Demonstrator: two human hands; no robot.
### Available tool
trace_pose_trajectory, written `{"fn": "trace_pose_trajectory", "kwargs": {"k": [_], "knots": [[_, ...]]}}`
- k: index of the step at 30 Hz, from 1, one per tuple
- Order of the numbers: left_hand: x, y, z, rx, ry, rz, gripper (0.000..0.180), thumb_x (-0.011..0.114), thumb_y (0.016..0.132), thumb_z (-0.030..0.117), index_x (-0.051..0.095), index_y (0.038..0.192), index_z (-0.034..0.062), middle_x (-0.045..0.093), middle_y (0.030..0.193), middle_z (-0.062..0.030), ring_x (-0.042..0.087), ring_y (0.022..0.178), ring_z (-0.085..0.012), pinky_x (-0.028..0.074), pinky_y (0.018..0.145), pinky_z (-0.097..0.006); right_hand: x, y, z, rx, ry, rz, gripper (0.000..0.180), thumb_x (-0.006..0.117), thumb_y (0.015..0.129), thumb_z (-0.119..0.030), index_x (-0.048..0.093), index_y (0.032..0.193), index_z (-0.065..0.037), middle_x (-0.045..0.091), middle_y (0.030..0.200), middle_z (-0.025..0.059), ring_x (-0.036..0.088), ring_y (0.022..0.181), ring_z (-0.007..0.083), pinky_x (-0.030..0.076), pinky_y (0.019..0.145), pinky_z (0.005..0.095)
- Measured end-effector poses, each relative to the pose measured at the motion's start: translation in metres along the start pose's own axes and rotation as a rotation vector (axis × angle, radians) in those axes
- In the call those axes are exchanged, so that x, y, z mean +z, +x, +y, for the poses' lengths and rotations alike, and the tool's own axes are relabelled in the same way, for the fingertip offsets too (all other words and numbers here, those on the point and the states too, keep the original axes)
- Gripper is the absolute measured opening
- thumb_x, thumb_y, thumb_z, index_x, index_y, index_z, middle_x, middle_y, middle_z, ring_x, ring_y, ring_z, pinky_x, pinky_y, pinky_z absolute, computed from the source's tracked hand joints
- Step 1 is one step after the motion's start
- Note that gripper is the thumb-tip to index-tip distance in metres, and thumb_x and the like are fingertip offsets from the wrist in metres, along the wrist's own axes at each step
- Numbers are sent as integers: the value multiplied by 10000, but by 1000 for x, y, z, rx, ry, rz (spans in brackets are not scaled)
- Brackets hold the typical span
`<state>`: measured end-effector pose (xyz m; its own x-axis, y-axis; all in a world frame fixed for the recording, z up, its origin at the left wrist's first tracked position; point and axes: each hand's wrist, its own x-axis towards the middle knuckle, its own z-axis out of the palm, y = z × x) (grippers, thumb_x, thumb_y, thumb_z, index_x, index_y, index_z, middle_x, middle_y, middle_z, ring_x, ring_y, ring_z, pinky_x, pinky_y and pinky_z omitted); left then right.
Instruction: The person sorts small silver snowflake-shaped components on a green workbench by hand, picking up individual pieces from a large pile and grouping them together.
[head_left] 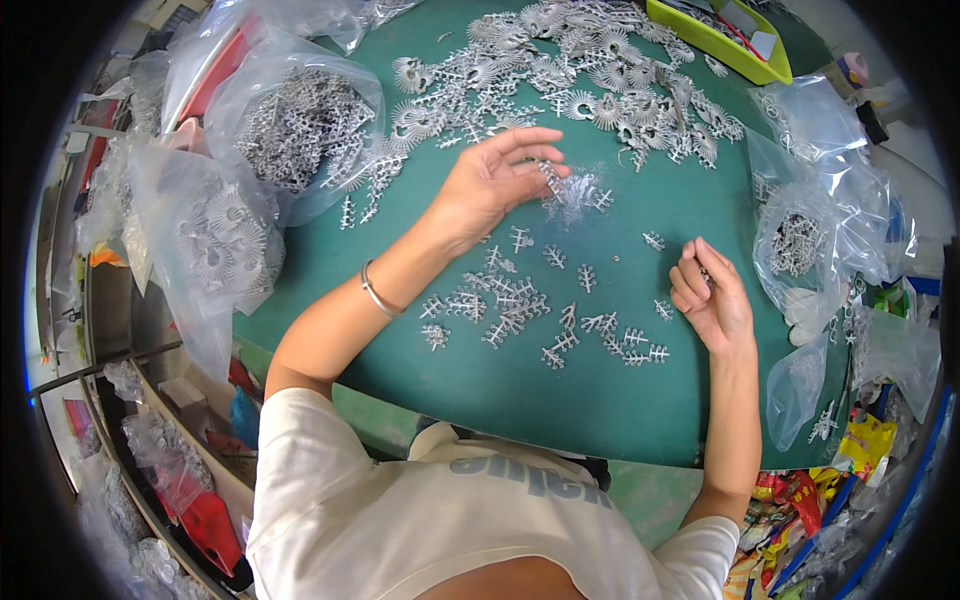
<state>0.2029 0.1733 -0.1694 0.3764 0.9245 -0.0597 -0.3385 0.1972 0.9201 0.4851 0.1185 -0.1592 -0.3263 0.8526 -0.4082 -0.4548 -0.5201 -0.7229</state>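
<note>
reaching across a dark green bench (620, 400), a person in a white t-shirt handles small silvery metal parts. the left hand (495, 180), a thin bracelet (378, 292) on its wrist, is partly curled, its fingertips pinching one small branched metal piece (551, 178) above the bench surface, just beside a little cluster of similar bits (585, 192). the right hand (712, 298) rests near the bench's right side with its fingers folded in around something small and silvery; what exactly it grips is too small to tell. between the two hands, nearer the person, lies a loose scatter of branched pieces (520, 310) flat on the green surface. at the far side of the bench sits a large heap of fan-shaped metal parts (590, 80), with a yellow-green tray (715, 40) behind it at the upper right. clear plastic bags of the same grey parts crowd both edges: two full bags (290, 125) on the left, and a smaller bag (800, 240) on the right, just beyond the right hand. more bags and coloured wrappers lie below the bench at the lower right.
</note>
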Motion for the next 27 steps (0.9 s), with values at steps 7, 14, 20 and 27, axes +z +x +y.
{"fn": "trace_pose_trajectory", "kwargs": {"k": [7,14,20,27], "knots": [[-14,-16,7,-151,-498,-88,444,477,851,-85,373,1281,-48,512,1205,-208,529,1111,-294,457,953,-377,21,2,5,14,-70,115,244,460,949,-259,562,881,-48,318,509,-39,305,468,80,300,449,246],[-33,-6,0,159,792,249,324,554,799,-33,577,1117,27,578,1060,-80,550,842,-141,456,756,-285,1,2,6,-15,67,48,252,469,948,-247,584,862,-39,335,505,-43,263,415,62,252,391,226],[-28,21,-9,557,1506,112,215,670,744,105,635,952,61,484,1098,-111,445,981,-303,402,852,-376,18,1,7,11,-121,108,215,476,940,-193,587,939,-9,352,518,-42,307,409,43,249,375,201],[-19,1,-8,150,486,169,123,559,891,131,609,940,29,590,1058,-74,556,871,-128,456,686,-254,9,-14,7,-27,-103,122,201,467,945,-205,564,932,-29,366,557,-39,314,426,44,245,390,200]]}}
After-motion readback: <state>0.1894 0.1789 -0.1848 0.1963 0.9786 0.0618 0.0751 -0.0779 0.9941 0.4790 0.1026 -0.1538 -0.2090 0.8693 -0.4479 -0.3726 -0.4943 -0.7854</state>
